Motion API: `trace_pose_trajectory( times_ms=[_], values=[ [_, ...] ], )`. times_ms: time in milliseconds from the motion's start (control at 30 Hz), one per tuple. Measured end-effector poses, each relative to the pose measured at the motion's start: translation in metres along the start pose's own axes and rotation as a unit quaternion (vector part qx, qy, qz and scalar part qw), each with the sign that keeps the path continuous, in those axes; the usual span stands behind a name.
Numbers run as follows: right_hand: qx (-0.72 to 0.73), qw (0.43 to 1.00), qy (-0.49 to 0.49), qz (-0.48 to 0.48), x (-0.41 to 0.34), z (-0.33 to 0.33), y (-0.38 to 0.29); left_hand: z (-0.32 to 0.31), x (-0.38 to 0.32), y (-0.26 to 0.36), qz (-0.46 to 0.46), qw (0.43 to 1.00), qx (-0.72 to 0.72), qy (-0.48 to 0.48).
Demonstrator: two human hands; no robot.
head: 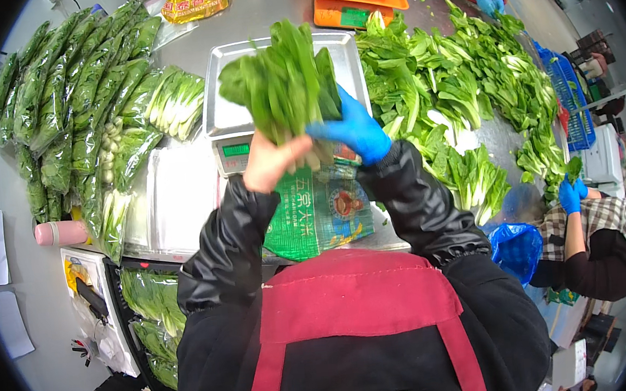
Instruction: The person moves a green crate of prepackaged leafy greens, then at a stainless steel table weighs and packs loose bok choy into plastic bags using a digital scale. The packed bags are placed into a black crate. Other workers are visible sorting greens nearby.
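My left hand (pixel 270 160), without a glove, and my right hand (pixel 356 127), in a blue glove, hold a bunch of leafy greens (pixel 283 81) by its stalk ends. The leaves point away from me, above a metal tray (pixel 223 63) on a digital scale (pixel 235 153) with a lit display. Motion blurs the bunch and fingers a little. Below my hands a green printed woven bag (pixel 292 214) lies at the table's near edge. Loose greens (pixel 414 75) are heaped right of the tray.
Bagged greens (pixel 75 99) are piled at left, beside clear plastic bags (pixel 178 190) and a pink bottle (pixel 62 233). An orange scale (pixel 353 16) bearing greens stands at the back. Two co-workers in blue gloves are at the right, near a blue bag (pixel 516 250) and a blue crate (pixel 570 100).
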State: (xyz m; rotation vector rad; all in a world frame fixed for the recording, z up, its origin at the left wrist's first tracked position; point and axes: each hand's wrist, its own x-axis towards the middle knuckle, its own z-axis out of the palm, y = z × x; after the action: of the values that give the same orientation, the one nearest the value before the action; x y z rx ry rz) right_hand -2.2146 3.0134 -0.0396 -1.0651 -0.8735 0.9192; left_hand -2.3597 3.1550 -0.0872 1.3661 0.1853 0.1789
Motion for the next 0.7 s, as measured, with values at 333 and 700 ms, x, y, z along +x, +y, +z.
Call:
trace_pose_trajectory(
  times_ms=[333, 700],
  values=[
    [0.341, 0.874, 0.03, 0.344, -0.104, 0.044, 0.06, 0.03, -0.11, -0.081, -0.051, 0.992, -0.112, 0.006],
    [0.085, 0.951, -0.174, 0.243, -0.127, 0.002, 0.161, 0.016, -0.109, -0.053, 0.114, 0.951, 0.287, 0.031]
  ],
)
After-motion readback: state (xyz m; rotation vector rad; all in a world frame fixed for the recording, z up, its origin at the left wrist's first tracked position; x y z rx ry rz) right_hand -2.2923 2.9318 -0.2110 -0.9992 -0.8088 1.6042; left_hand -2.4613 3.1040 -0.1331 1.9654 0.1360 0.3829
